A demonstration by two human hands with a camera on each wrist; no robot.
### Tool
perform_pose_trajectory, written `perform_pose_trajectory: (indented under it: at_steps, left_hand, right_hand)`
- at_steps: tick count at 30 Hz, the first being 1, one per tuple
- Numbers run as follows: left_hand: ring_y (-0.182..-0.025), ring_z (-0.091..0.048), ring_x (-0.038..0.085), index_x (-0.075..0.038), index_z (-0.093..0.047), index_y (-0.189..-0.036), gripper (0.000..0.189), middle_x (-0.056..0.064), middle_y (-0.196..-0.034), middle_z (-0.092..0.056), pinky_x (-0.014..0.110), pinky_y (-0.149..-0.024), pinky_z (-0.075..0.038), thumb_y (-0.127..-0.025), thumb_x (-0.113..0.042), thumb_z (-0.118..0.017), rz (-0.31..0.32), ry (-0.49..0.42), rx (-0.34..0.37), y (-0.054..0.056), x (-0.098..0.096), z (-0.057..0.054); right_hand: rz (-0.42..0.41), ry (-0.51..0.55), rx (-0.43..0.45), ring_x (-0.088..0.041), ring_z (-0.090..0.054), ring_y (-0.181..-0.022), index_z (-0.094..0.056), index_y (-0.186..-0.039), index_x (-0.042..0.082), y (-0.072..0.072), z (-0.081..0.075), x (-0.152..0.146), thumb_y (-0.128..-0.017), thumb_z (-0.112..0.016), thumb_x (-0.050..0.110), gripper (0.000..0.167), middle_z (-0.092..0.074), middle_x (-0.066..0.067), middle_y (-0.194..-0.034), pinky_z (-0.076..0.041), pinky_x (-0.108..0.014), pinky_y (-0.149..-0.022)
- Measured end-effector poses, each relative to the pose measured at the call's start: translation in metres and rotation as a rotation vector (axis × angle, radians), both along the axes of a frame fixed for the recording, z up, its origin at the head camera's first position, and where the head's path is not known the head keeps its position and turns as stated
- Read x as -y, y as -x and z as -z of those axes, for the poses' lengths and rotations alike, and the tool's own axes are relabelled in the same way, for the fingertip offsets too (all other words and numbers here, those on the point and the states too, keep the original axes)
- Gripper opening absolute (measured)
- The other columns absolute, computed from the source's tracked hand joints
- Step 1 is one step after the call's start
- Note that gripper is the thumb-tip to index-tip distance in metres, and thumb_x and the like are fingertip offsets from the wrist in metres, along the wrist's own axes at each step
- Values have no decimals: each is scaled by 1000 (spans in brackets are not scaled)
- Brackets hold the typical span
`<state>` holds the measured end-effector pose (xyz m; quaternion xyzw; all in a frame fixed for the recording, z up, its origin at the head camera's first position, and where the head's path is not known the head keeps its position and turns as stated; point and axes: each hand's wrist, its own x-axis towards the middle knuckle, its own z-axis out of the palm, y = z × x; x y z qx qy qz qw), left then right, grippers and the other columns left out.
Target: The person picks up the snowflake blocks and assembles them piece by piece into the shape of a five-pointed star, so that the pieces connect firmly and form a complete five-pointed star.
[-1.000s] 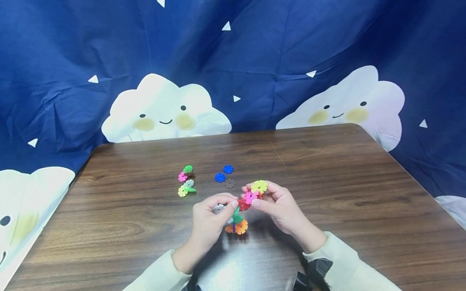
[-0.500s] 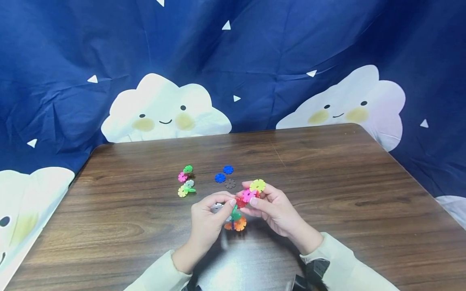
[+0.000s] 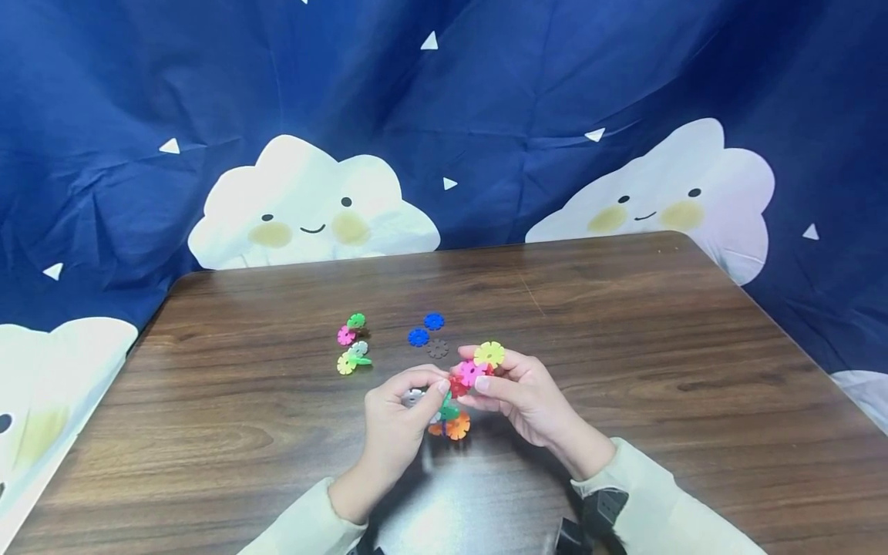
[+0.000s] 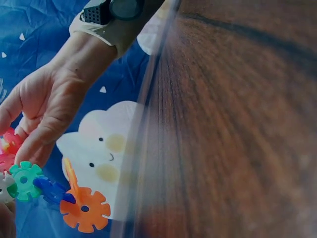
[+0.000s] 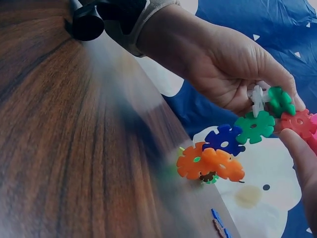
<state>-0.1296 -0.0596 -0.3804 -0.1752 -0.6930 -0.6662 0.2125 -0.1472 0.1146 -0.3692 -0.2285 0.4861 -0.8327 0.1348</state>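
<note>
My left hand point(image 3: 398, 408) pinches a chain of notched, flower-shaped interlocking discs between thumb and index finger. Its green disc point(image 5: 255, 126) is slotted to a blue disc point(image 5: 224, 140), and orange discs point(image 3: 458, 425) hang lowest. A white disc point(image 5: 258, 100) sits near the left palm. My right hand point(image 3: 530, 401) holds a second cluster with a pink disc point(image 3: 472, 374), a yellow disc point(image 3: 489, 354) and a red disc point(image 5: 298, 123). The red disc meets the green disc at my left fingertips. Whether those two are slotted together I cannot tell.
Two blue discs point(image 3: 434, 321) and a dark brown disc point(image 3: 438, 349) lie loose beyond the hands on the wooden table point(image 3: 624, 324). Left of them is a group of joined green, pink, white and yellow-green discs point(image 3: 347, 363). A blue cloud-print curtain point(image 3: 486, 92) hangs behind.
My right hand has shifted slightly left, bringing the red and pink discs closer to my left hand. The chain with the orange discs has risen slightly in view. Both grips stay.
</note>
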Motion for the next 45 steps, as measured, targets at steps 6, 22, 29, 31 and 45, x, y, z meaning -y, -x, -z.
perform_pose_trajectory:
  at_steps: [6, 22, 29, 31, 45]
  left_hand:
    - [-86, -66, 12, 0, -70, -81, 8, 13, -86, -70, 24, -78, -53, -77, 6, -68, -5, -2, 6, -1, 1, 0]
    - [-85, -67, 15, 0, -69, -79, 5, 11, -87, -71, 23, -74, -54, -79, 4, -67, -8, 12, -66, -3, 1, -4]
    - [-85, -66, 14, 0, -70, -78, 4, 12, -86, -71, 23, -74, -54, -78, 3, -68, -36, -57, 93, 1, 0, -7]
    - [-86, -66, 14, 5, -69, -78, 2, 17, -86, -70, 22, -74, -54, -77, 4, -68, -33, -115, 139, 2, -1, -9]
    - [-88, -65, 15, 9, -65, -77, 4, 2, -82, -71, 23, -79, -52, -78, 6, -66, -53, -310, 101, 5, 1, -13]
  right_hand:
    - [-20, 17, -9, -17, -65, -96, -62, -115, 9, -1, 0, 2, -86, -52, -10, 36, -65, -7, -108, -54, -34, -80]
    - [-1, -1, -43, -18, -65, -98, -47, -125, -13, -5, -3, 7, -85, -53, -10, 40, -66, -7, -107, -52, -34, -82]
    - [60, -90, -20, -13, -63, -98, -29, -134, -16, -5, -5, 8, -85, -59, -4, 59, -62, -1, -111, -54, -30, -81]
    - [77, -112, -24, -11, -62, -98, -28, -135, -15, -5, -4, 10, -84, -60, -4, 61, -62, 0, -111, -53, -28, -83]
    - [257, -362, -97, -9, -63, -91, -58, -110, -11, -6, 7, 13, -82, -64, 2, 31, -68, 1, -99, -53, -22, -79]
